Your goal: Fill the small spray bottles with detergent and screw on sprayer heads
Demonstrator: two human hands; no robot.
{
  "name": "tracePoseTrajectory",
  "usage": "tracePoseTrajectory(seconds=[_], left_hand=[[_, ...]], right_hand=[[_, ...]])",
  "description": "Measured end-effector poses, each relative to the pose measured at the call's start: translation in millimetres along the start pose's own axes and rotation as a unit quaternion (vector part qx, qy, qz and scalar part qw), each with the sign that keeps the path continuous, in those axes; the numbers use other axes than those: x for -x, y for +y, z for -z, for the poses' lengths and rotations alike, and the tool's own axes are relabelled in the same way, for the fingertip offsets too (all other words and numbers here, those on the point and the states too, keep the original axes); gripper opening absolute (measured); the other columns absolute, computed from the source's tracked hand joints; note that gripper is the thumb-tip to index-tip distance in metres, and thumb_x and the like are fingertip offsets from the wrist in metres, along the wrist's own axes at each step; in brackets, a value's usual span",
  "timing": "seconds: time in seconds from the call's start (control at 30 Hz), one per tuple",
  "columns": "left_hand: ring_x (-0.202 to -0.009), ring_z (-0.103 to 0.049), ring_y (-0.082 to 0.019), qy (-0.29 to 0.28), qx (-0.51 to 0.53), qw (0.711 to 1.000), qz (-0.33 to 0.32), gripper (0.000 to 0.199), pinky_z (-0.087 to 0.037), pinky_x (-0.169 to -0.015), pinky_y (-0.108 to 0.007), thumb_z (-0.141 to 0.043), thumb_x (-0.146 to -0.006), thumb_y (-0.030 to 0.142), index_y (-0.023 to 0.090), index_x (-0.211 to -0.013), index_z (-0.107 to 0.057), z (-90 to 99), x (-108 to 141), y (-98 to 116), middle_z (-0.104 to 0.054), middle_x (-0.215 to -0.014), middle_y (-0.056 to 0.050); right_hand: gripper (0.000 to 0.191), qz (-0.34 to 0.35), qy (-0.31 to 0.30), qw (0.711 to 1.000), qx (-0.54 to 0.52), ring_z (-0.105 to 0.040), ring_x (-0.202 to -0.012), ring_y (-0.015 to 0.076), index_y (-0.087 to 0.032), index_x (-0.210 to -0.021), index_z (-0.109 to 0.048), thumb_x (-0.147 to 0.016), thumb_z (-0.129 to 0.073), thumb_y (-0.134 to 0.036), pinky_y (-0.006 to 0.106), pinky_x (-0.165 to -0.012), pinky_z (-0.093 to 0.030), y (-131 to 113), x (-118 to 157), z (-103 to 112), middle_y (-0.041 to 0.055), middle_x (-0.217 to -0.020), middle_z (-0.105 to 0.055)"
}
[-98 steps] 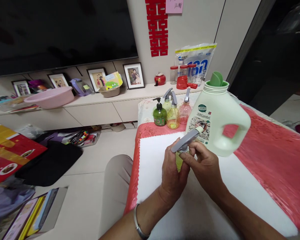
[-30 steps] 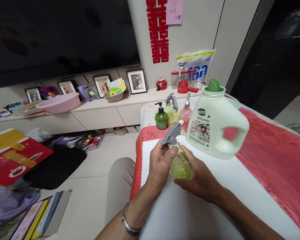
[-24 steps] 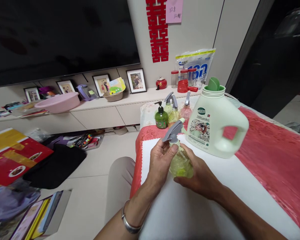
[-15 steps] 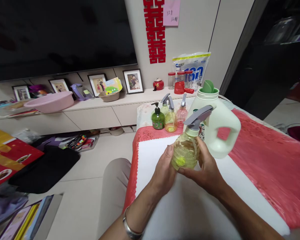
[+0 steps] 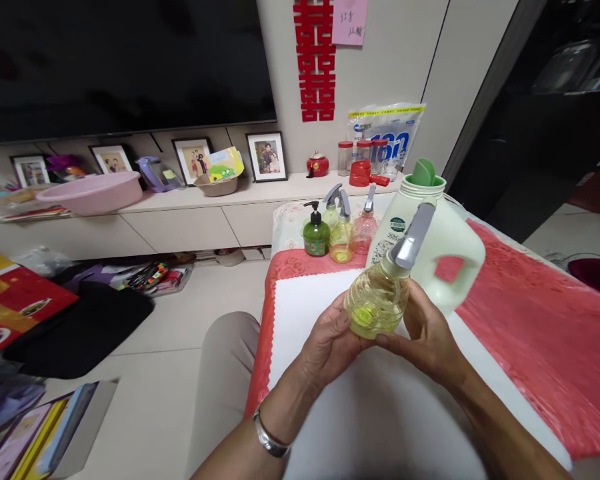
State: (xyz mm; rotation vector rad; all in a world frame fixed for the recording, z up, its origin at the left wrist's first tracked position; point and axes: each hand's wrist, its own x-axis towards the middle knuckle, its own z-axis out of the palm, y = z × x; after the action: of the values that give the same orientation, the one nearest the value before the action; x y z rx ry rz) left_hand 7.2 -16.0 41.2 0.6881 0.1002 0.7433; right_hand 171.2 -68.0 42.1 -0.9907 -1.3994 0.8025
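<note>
Between both hands I hold a clear yellow pump bottle (image 5: 377, 303) with a grey pump head, tilted to the right above the white mat (image 5: 300, 313). My left hand (image 5: 333, 340) wraps its lower left side, and my right hand (image 5: 427, 333) grips the lower right side with the thumb near the base. Some yellowish liquid shows at the bottom. Right behind it stands a large pale green jug (image 5: 450, 233) with a green scoop-like piece (image 5: 423, 172) in its mouth. Its label is partly covered by the bottle.
A green bottle with a black pump (image 5: 316, 235), a yellow pump bottle (image 5: 341, 240) and a pink one (image 5: 365, 230) stand at the table's back, with another pale one behind. A red cloth (image 5: 540, 333) covers the table. Jars and a red cup (image 5: 360, 173) sit on the shelf.
The bottle has turned and leans further right, its pump head now pointing up and to the right. Both hands stay around it, slightly shifted right. The jug's label shows more.
</note>
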Motion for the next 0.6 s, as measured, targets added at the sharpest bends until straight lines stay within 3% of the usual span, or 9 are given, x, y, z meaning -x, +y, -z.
tracePoseTrajectory(seconds=[0.2,0.37,0.47,0.6], left_hand=[[-0.131,-0.054,-0.032,0.005,0.002,1.000,-0.025,0.071,-0.045,-0.105,-0.040,-0.083,-0.077,0.036,0.017,-0.139,-0.055,-2.3,0.6,2.6,-0.056,-0.145,-0.017],[-0.131,-0.054,-0.032,0.018,0.023,0.999,-0.040,0.070,-0.043,-0.106,-0.043,-0.085,-0.075,0.031,0.018,-0.136,-0.054,-2.3,1.0,-1.6,-0.054,-0.145,-0.018],[-0.130,-0.054,-0.033,0.024,0.020,0.999,-0.033,0.069,-0.045,-0.105,-0.044,-0.087,-0.072,0.030,0.019,-0.132,-0.055,-2.7,2.3,-2.9,-0.056,-0.142,-0.017],[-0.113,-0.064,-0.028,-0.011,0.028,0.999,0.023,0.060,-0.054,-0.092,-0.039,-0.082,-0.078,0.034,0.018,-0.130,-0.059,0.3,5.8,-3.3,-0.061,-0.135,-0.016]], right_hand=[[0.083,0.018,0.028,0.998,0.049,-0.032,-0.143,0.0299,-0.026,-0.157,-0.031,-0.088,-0.077,-0.032,0.053,-0.120,-0.035,-8.5,3.7,-4.3,0.0091,-0.154,-0.029],[0.073,0.016,0.061,0.992,0.105,-0.039,-0.139,0.0290,-0.027,-0.155,-0.037,-0.092,-0.074,-0.035,0.051,-0.115,-0.045,-21.4,6.7,-8.0,0.0078,-0.151,-0.034],[0.071,0.011,0.064,0.991,0.119,-0.040,-0.139,0.0285,-0.029,-0.155,-0.036,-0.094,-0.071,-0.036,0.048,-0.113,-0.047,-29.4,10.2,-6.5,0.0072,-0.151,-0.035],[0.066,-0.007,0.042,0.997,0.071,-0.045,-0.136,0.0232,-0.034,-0.152,-0.040,-0.095,-0.072,-0.033,0.034,-0.112,-0.048,-43.8,14.0,1.2,0.0043,-0.151,-0.036]])
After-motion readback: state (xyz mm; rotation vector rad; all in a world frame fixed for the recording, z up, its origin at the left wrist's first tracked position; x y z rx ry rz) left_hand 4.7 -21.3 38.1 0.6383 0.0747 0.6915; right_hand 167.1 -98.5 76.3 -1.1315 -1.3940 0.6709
